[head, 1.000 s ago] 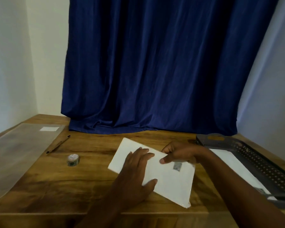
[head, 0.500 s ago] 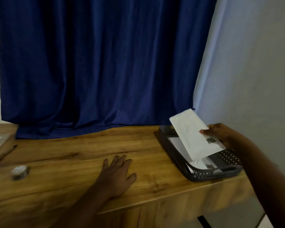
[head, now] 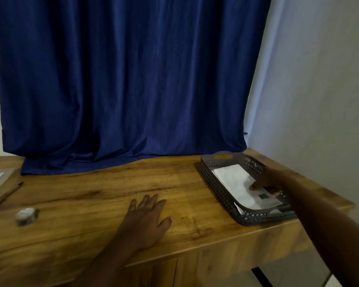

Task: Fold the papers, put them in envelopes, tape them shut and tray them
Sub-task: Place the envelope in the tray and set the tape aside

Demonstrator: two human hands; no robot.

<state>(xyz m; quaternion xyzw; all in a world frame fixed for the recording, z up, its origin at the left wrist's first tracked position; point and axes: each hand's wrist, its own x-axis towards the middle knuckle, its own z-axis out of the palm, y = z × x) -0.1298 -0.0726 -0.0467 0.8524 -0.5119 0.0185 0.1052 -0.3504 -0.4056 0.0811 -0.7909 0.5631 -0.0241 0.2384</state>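
Counter [head: 104, 195]: wooden, blue curtain [head: 122, 79] behind
Envelope [head: 239, 186]: white, lying flat in grey tray [head: 214, 183] at right end
Right hand [head: 266, 180]: fingertips touching envelope, grip unclear
Left hand [head: 145, 221]: flat, fingers spread on counter
Tape roll [head: 26, 216]: far left

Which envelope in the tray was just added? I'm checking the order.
The top envelope, under the right hand's fingertips in the tray. The one beneath shows only as an edge at the near end.

Nothing here is showing words or numbers I can read. The white envelope [head: 239, 188] lying in the grey tray [head: 217, 184] is carrying a small dark square mark, too blurred to make out.
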